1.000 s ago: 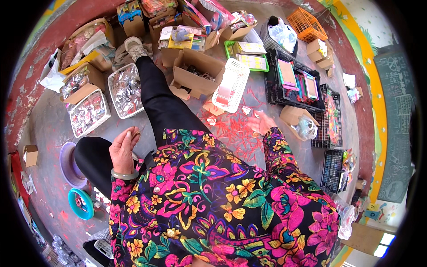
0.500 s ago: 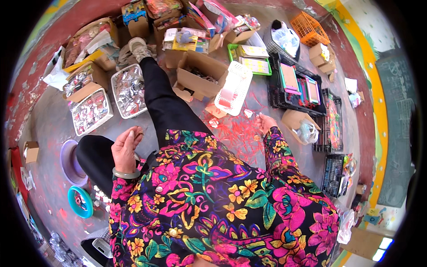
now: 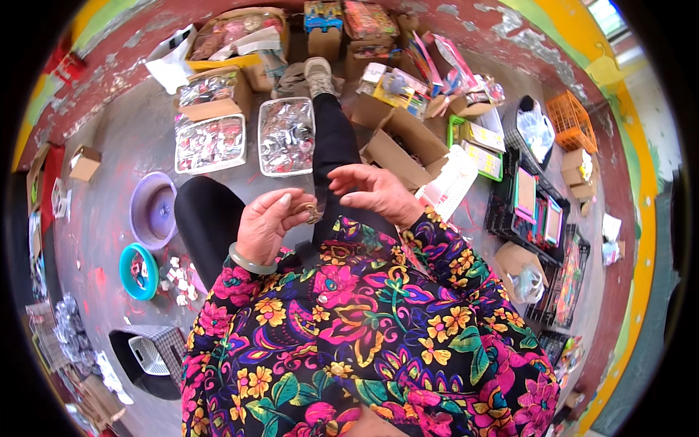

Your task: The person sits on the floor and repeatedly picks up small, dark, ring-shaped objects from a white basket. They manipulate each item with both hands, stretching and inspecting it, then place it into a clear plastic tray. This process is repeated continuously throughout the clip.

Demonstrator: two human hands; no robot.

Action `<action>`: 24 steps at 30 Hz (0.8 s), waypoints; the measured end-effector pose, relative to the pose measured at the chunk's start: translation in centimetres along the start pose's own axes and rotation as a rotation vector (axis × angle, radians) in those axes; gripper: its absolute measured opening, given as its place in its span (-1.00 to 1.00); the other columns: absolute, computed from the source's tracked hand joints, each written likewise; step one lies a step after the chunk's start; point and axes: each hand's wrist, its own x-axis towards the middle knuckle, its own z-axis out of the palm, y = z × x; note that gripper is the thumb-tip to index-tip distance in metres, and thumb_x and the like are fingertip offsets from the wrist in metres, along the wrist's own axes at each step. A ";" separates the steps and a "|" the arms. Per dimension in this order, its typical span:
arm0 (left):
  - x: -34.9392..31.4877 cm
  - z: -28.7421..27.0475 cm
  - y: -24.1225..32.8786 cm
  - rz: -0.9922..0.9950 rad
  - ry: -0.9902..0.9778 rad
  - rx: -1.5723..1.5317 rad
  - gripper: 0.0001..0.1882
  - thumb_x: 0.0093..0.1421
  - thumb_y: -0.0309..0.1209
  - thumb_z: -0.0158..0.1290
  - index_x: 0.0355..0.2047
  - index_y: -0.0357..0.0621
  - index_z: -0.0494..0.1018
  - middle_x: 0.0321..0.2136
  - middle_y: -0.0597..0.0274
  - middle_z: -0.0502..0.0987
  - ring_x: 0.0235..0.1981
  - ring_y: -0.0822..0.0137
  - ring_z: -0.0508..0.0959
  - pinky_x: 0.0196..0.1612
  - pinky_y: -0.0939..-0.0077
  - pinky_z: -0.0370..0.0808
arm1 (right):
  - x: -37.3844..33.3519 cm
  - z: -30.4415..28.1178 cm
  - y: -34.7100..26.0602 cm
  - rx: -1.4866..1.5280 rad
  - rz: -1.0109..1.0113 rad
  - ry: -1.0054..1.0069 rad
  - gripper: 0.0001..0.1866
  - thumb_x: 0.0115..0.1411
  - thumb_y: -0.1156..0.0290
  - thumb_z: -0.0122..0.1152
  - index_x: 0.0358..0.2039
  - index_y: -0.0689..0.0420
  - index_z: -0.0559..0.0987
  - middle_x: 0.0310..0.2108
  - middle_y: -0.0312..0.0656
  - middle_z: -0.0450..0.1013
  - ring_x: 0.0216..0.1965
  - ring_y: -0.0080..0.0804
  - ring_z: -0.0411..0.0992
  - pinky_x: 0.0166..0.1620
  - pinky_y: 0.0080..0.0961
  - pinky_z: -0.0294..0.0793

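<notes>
My left hand (image 3: 271,224), with a pale bangle at the wrist, pinches a small gold-brown item (image 3: 312,211) at its fingertips. Its exact kind is too small to make out; something clear like a plastic packet seems to surround it. Just to the right, my right hand (image 3: 377,195) hovers above my lap, its fingers stretched and apart, with nothing plainly held. Beyond my hands, a white basket (image 3: 245,146) and a second white basket (image 3: 262,162) are filled with small clear-wrapped packets. A white perforated basket (image 3: 460,191) lies beyond my right forearm.
Ahead stands an open cardboard box (image 3: 408,138). Black crates (image 3: 502,218) line the right side, near an orange crate (image 3: 570,120). At left are a purple basin (image 3: 136,211), a turquoise basin (image 3: 125,271) and scattered white pieces (image 3: 178,280) on the floor.
My right hand has come in from the far right to beside my left hand. My left hand still pinches the small item. The view has swung, shifting the room rightward.
</notes>
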 end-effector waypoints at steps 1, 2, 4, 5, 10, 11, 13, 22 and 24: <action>-0.1 0.0 0.0 0.008 0.005 -0.005 -0.74 0.25 -0.45 -0.16 -0.14 -0.39 0.37 -0.20 -0.12 0.47 -0.14 0.15 0.51 -0.12 0.43 0.51 | 0.7 0.9 0.3 0.045 -0.016 -0.022 -0.57 0.03 0.50 0.21 -0.05 0.21 0.40 -0.20 -0.26 0.40 -0.16 -0.55 0.35 -0.06 -0.61 0.33; -0.2 0.0 0.0 0.019 0.009 -0.020 -0.74 0.25 -0.45 -0.16 -0.14 -0.39 0.37 -0.20 -0.11 0.47 -0.15 0.16 0.51 -0.13 0.43 0.51 | 1.2 1.6 0.6 0.086 -0.029 -0.039 -0.59 0.03 0.51 0.22 -0.06 0.21 0.41 -0.21 -0.26 0.40 -0.17 -0.56 0.35 -0.07 -0.62 0.34; -0.3 -0.1 0.0 0.040 0.016 -0.048 -0.75 0.25 -0.46 -0.17 -0.14 -0.38 0.37 -0.20 -0.08 0.47 -0.15 0.17 0.51 -0.13 0.44 0.51 | 1.7 2.6 0.9 0.079 -0.031 -0.002 -0.68 0.05 0.50 0.21 -0.14 0.23 0.46 -0.25 -0.28 0.41 -0.21 -0.59 0.36 -0.13 -0.68 0.35; -0.3 -0.2 0.0 0.039 0.019 -0.067 -0.75 0.26 -0.47 -0.17 -0.14 -0.37 0.37 -0.20 -0.05 0.48 -0.16 0.20 0.52 -0.14 0.44 0.52 | 1.7 2.9 0.9 0.081 -0.025 0.024 -0.70 0.05 0.50 0.21 -0.17 0.23 0.47 -0.26 -0.29 0.41 -0.23 -0.60 0.37 -0.15 -0.69 0.36; -0.3 -0.2 -0.3 0.017 0.031 -0.100 -0.76 0.26 -0.46 -0.17 -0.14 -0.35 0.38 -0.20 0.00 0.48 -0.16 0.27 0.51 -0.16 0.46 0.53 | 2.0 3.9 1.5 -0.029 -0.208 0.162 -0.90 0.06 0.52 0.19 -0.39 0.26 0.56 -0.35 -0.31 0.43 -0.36 -0.66 0.34 -0.32 -0.75 0.31; -0.2 -0.2 -0.3 0.018 0.031 -0.100 -0.76 0.26 -0.46 -0.17 -0.15 -0.34 0.39 -0.19 0.01 0.48 -0.16 0.28 0.51 -0.16 0.47 0.53 | 1.9 4.1 1.3 -0.015 -0.205 0.175 -0.89 0.07 0.52 0.18 -0.43 0.31 0.56 -0.39 -0.30 0.43 -0.38 -0.65 0.35 -0.30 -0.75 0.30; -0.2 -0.3 -0.4 0.012 0.050 -0.061 -0.76 0.26 -0.46 -0.17 -0.15 -0.33 0.39 -0.19 0.02 0.48 -0.16 0.29 0.51 -0.15 0.47 0.52 | 1.9 3.9 1.7 -0.024 -0.219 0.198 -0.89 0.08 0.52 0.17 -0.41 0.31 0.56 -0.41 -0.31 0.44 -0.39 -0.66 0.35 -0.32 -0.76 0.31; 0.0 -0.7 -0.6 0.007 0.059 -0.031 -0.79 0.21 -0.52 -0.11 -0.17 -0.35 0.40 -0.23 0.05 0.50 -0.18 0.30 0.51 -0.09 0.49 0.49 | 1.9 4.0 2.2 0.042 -0.205 0.205 -0.88 0.10 0.53 0.15 -0.36 0.29 0.55 -0.49 -0.31 0.48 -0.46 -0.69 0.36 -0.38 -0.77 0.35; -0.1 -0.3 -0.3 0.005 0.072 -0.020 -0.79 0.19 -0.55 -0.07 -0.18 -0.36 0.41 -0.24 0.05 0.50 -0.19 0.31 0.52 -0.09 0.48 0.49 | 1.9 4.1 1.9 0.055 -0.189 0.203 -0.88 0.09 0.53 0.15 -0.35 0.30 0.55 -0.48 -0.31 0.48 -0.45 -0.69 0.37 -0.37 -0.76 0.36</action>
